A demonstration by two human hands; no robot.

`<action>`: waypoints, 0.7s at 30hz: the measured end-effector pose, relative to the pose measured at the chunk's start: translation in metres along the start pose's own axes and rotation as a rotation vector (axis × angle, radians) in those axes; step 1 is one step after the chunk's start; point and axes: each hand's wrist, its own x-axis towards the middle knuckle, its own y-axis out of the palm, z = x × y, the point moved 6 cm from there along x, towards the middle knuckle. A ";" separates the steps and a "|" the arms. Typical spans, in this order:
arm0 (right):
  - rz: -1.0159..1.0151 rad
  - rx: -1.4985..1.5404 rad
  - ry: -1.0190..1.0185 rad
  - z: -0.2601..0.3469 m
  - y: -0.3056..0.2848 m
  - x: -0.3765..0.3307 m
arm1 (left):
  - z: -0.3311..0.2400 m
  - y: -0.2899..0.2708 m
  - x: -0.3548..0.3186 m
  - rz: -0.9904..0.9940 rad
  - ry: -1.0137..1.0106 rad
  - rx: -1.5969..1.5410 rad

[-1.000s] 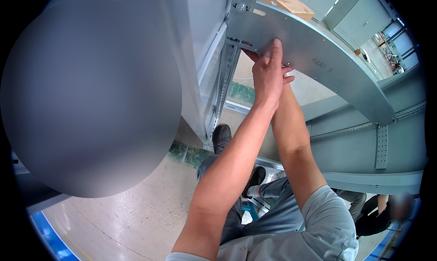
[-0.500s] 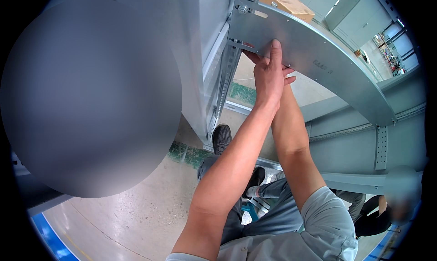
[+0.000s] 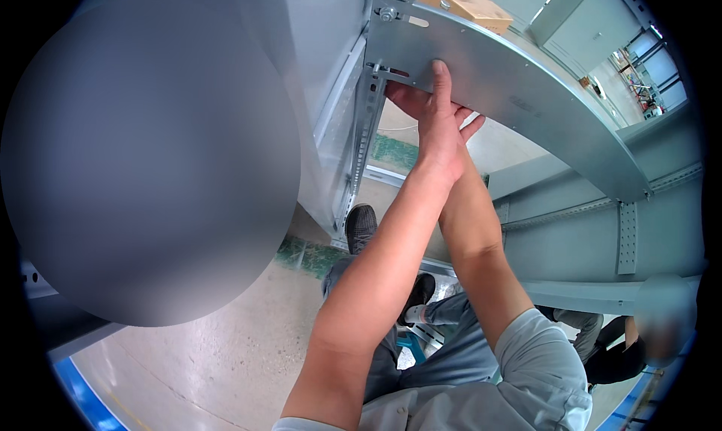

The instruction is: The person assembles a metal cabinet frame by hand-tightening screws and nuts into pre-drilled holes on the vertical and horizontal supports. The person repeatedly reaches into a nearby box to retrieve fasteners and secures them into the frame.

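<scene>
Some fingers seemingly behind metal plate

The person wears a pale grey shirt of smooth, creased cloth, with a small round button of a similar shade on its front. Its right sleeve is short and loose, folded into soft wrinkles and ending in a plain hem. A strip of the left sleeve shows at the shirt's left. Beyond the hems, both forearms and the left hand are bare. Above the shirt come slate blue-grey trousers; farther above it, a dark laced left shoe, a black right shoe and a light sock.
</scene>
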 end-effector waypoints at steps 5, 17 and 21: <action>0.019 0.002 0.027 -0.010 0.000 0.001 | 0.003 -0.006 0.001 0.011 0.016 0.007; -0.439 -0.468 0.164 -0.025 -0.067 -0.254 | 0.015 -0.012 0.010 0.178 0.025 0.040; -0.441 -0.727 0.234 0.035 -0.063 -0.423 | 0.013 -0.025 -0.008 0.003 -0.136 0.092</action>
